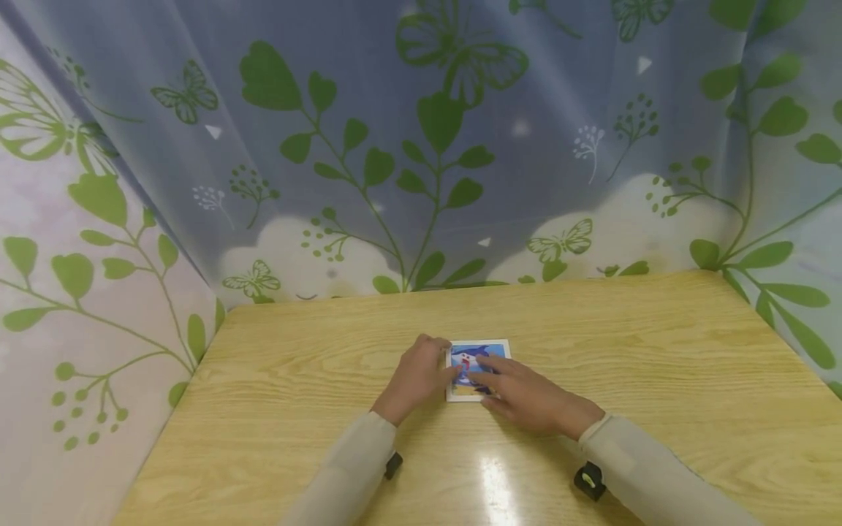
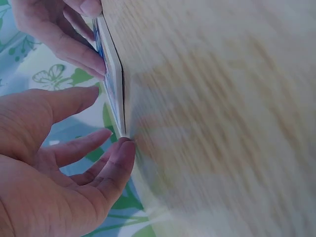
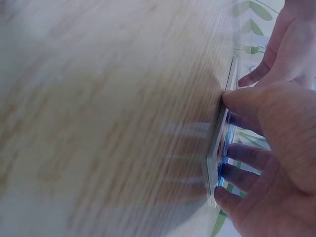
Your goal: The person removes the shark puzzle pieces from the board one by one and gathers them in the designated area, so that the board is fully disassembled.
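A flat, square picture board (image 1: 479, 391) with a white border and a blue shark picture lies on the wooden table. At its left side is my left hand (image 1: 419, 369), fingertips touching the far left corner and thumb reaching over the picture. My right hand (image 1: 533, 394) rests on the right part, fingers spread across the picture and thumb at the near edge. In the left wrist view the board's thin side (image 2: 121, 89) shows low against the tabletop. The right wrist view shows the right thumb (image 3: 242, 98) against the board's edge. Fingers hide part of the picture.
The light wood table (image 1: 296, 351) extends on all sides of the board. Behind it hangs a blue curtain (image 1: 526, 161) with green leaves and butterflies; similar patterned cloth (image 1: 39, 409) covers the left side. Dark wrist devices (image 1: 590, 481) sit under both sleeves.
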Available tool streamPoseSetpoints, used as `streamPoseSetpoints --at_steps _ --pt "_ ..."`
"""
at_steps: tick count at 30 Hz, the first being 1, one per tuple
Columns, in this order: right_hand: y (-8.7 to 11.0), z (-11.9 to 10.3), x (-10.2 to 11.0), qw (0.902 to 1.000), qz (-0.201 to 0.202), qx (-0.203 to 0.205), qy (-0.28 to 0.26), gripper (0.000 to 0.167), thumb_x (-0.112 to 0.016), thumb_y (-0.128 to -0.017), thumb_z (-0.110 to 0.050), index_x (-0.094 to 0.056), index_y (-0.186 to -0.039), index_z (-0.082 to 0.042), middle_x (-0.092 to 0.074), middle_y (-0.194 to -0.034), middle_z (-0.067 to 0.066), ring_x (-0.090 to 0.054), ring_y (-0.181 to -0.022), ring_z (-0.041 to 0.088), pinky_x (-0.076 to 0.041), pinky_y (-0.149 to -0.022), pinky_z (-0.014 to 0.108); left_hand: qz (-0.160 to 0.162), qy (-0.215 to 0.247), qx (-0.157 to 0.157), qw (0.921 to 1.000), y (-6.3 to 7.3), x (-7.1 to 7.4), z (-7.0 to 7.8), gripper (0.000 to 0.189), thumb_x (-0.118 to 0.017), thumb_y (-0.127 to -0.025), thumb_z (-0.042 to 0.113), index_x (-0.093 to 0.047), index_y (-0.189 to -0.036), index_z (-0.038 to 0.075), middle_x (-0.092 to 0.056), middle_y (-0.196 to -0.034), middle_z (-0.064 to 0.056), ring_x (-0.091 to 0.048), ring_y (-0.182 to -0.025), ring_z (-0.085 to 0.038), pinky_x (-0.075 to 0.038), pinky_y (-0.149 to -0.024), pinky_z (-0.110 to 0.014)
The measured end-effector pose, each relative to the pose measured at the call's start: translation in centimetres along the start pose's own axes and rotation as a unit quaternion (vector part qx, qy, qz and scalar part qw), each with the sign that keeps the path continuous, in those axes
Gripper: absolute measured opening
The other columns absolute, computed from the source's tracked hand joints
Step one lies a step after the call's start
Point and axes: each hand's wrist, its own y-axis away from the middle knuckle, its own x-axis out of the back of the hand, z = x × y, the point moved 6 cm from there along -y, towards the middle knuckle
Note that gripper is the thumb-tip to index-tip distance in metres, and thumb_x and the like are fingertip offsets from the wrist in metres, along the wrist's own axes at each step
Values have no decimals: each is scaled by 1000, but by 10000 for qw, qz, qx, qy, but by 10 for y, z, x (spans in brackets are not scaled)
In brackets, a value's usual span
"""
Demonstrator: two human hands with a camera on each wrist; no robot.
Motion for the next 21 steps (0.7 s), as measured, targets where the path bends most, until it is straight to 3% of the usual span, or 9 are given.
streamPoseSetpoints --at_steps 7,21 --pt "0 -1 1 10000 15 47 -41 42 -62 -102 -14 -55 -140 2 -43 -149 31 -42 -137 47 -40 -107 60 79 108 340 9993 -9 -3 -1 41 -76 -91 15 -65 -123 -8 -61 -114 -21 -61 -102 -31 -53 -93 -46" --pt "0 2 -2 10000 -52 -42 -30 43 -61 -102 -16 -55 -141 2 -43 -150 31 -41 -139 47 -39 -108 58 380 114 576 9976 -14 -5 -1 33 -80 -88 12 -71 -113 -7 -66 -104 -14 -62 -98 -27 -54 -91 -45"
